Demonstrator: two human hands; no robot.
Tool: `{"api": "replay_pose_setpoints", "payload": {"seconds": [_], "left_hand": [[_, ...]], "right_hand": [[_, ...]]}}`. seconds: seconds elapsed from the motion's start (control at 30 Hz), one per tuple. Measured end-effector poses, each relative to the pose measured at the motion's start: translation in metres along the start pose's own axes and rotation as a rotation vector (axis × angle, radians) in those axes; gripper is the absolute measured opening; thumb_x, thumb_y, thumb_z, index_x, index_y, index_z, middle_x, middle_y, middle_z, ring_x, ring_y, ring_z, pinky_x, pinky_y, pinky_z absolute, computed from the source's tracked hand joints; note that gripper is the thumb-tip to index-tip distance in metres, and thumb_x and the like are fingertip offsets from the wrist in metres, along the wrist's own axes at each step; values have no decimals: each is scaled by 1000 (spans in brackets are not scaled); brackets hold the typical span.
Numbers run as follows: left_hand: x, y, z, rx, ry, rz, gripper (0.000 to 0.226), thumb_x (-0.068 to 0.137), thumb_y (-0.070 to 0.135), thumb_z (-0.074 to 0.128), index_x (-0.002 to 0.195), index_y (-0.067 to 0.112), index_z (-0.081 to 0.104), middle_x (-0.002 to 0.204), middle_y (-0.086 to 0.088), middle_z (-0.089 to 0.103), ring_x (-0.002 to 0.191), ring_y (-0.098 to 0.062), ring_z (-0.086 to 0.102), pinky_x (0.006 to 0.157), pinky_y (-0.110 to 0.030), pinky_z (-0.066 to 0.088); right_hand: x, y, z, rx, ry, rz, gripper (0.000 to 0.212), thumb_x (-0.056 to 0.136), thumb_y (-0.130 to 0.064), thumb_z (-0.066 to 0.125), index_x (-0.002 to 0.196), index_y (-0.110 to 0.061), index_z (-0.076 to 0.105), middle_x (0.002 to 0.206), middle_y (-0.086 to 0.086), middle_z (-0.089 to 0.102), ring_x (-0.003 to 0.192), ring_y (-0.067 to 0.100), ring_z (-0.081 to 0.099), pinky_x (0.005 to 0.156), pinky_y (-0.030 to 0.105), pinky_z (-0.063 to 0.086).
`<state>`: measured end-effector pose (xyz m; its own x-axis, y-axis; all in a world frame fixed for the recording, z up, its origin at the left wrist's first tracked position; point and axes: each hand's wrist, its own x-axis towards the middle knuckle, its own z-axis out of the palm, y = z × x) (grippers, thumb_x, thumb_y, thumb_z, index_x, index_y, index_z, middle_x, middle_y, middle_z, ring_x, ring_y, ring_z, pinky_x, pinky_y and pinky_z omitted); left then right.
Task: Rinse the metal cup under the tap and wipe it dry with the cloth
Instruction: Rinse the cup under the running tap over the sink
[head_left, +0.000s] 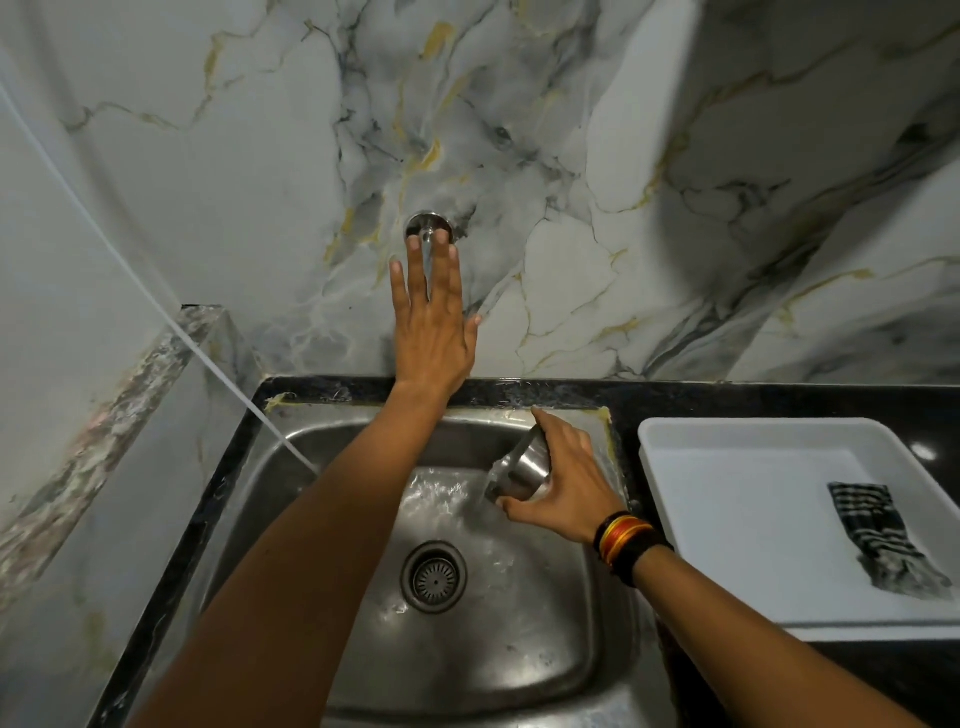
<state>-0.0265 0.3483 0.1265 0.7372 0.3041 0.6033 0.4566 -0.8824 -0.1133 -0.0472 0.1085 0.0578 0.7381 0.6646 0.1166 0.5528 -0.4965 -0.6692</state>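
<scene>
My right hand (563, 480) grips the metal cup (522, 467) over the steel sink (332, 613), tilted with its mouth toward the lower left. Water pours out of the cup into the basin. My left hand (431, 327) is raised flat, fingers spread, in front of the wall tap (429, 227); it covers most of the tap, and only the round wall plate and a bit of the stem show above the fingertips. The black-and-white checked cloth (878, 540) lies in a white tray (727, 447) to the right of the sink.
The sink drain (434, 576) sits in the middle of the wet basin. A black stone counter (675, 400) frames the sink and carries the tray. Marble-patterned walls rise behind and to the left. A thin white line (156, 306) crosses diagonally down into the sink.
</scene>
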Motion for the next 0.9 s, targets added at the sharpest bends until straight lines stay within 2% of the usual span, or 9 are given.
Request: {"api": "replay_pose_setpoints", "payload": {"seconds": [0.07,0.13,0.23,0.37,0.6,0.7,0.77,0.83,0.9], "left_hand": [[-2,-4,0,-17,1,25,88,110,48,43,171,2,0,181,-23,2,166,-47,2,134,-60,-2],[-2,-7,1,-24,6,52,87,110,47,42,171,2,0,181,-23,2,166,-47,2,135,-61,4],[-3,-10,3,-58,19,79,86,110,47,42,171,1,1,181,-24,2,166,-47,1,136,-61,8],[-3,-11,7,-96,41,89,88,108,47,45,171,2,2,181,-24,1,166,-48,1,136,-61,5],[-2,-7,22,44,87,93,93,108,55,44,171,5,-3,174,-16,-20,164,-44,-2,132,-58,-8],[-1,-8,26,60,91,100,93,108,56,44,172,7,-2,174,-15,-20,166,-44,1,132,-60,-5],[-2,-7,27,43,92,95,94,107,55,46,172,7,-2,173,-15,-26,166,-45,-10,132,-60,-6],[-1,-7,30,42,96,89,95,106,54,47,172,7,-3,171,-15,-34,161,-43,-27,131,-61,-9],[0,-8,28,52,86,81,96,105,55,48,172,7,-2,170,-14,-35,161,-42,-28,130,-62,-10]], "right_hand": [[3,0,2,-4,-39,24,130,61,-60,86,163,-23,14,153,3,38,137,21,36,114,39,37],[7,0,6,36,-43,66,133,59,-60,89,161,-24,13,152,4,40,137,21,39,113,36,39],[13,1,14,36,-24,79,117,57,-60,91,149,-23,28,141,0,44,127,21,48,103,28,44],[20,5,24,34,-54,48,101,59,-57,90,141,-22,42,134,-2,43,121,20,48,104,40,50],[30,8,43,-32,-134,124,123,63,-71,78,163,-32,17,156,-1,40,142,25,34,115,42,38],[31,14,48,-6,-180,216,117,56,-69,82,152,-32,28,132,-5,54,130,25,44,101,42,50],[28,21,51,-32,-191,237,103,55,-66,82,142,-33,37,115,-13,53,120,21,46,88,37,51],[25,25,53,-41,-171,195,96,58,-66,78,141,-36,41,116,-18,52,116,17,44,84,33,48],[25,27,54,-100,-238,162,93,62,-70,72,144,-38,42,129,-12,52,118,18,43,89,35,47]]}}
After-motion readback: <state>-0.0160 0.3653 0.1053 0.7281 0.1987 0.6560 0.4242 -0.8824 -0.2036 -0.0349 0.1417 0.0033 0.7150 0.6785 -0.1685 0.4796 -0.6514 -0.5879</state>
